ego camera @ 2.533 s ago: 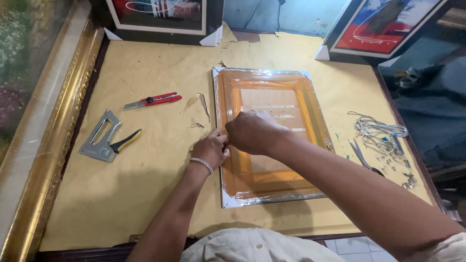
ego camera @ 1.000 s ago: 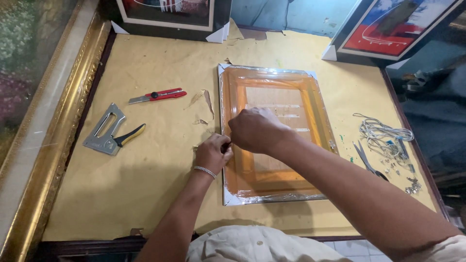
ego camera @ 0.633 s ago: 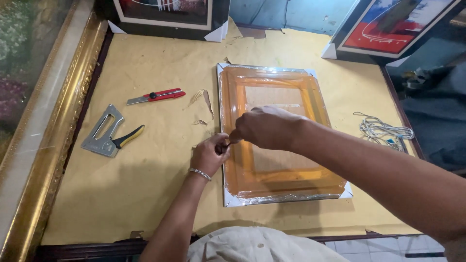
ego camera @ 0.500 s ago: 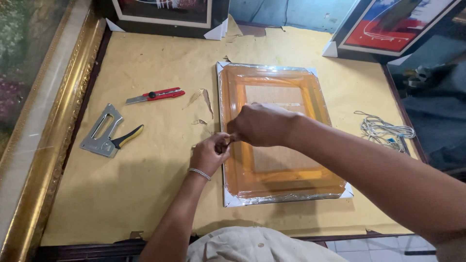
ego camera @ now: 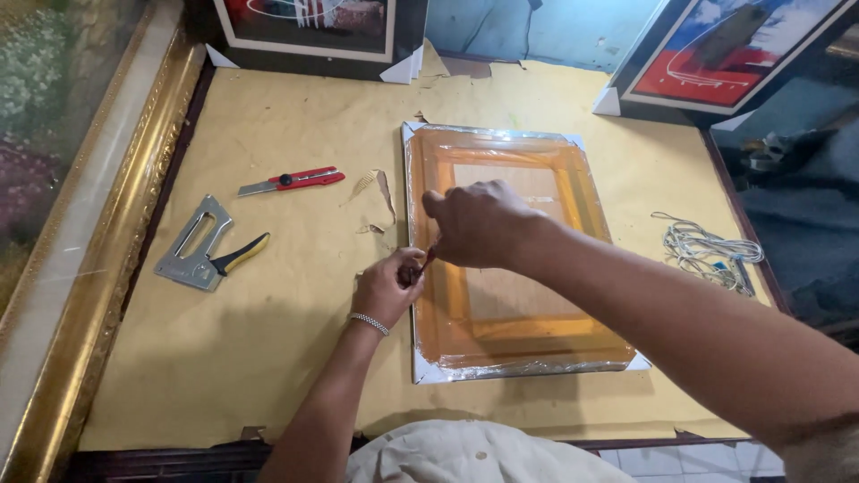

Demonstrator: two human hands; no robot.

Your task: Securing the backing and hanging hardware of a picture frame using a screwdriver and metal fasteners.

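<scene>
An orange picture frame [ego camera: 573, 183] wrapped in clear plastic lies flat on the brown paper sheet [ego camera: 268, 358]. My left hand [ego camera: 386, 288] has its fingers pinched together at the frame's left edge. My right hand [ego camera: 479, 224] reaches across the frame and is closed on a small dark-red tool [ego camera: 429, 258], whose tip meets my left fingers. What sits under the fingertips is hidden.
A red utility knife [ego camera: 291, 181] and a metal staple gun with a yellow-black handle [ego camera: 204, 249] lie to the left. Torn paper scraps [ego camera: 376, 186] lie beside the frame. A coil of wire [ego camera: 707, 252] lies at the right. Framed pictures [ego camera: 309, 22] lean at the back; a gilt frame [ego camera: 98, 241] runs along the left.
Both hands stay at the frame's left edge with only small shifts. My right forearm has swung lower across the frame, and the view has tilted slightly.
</scene>
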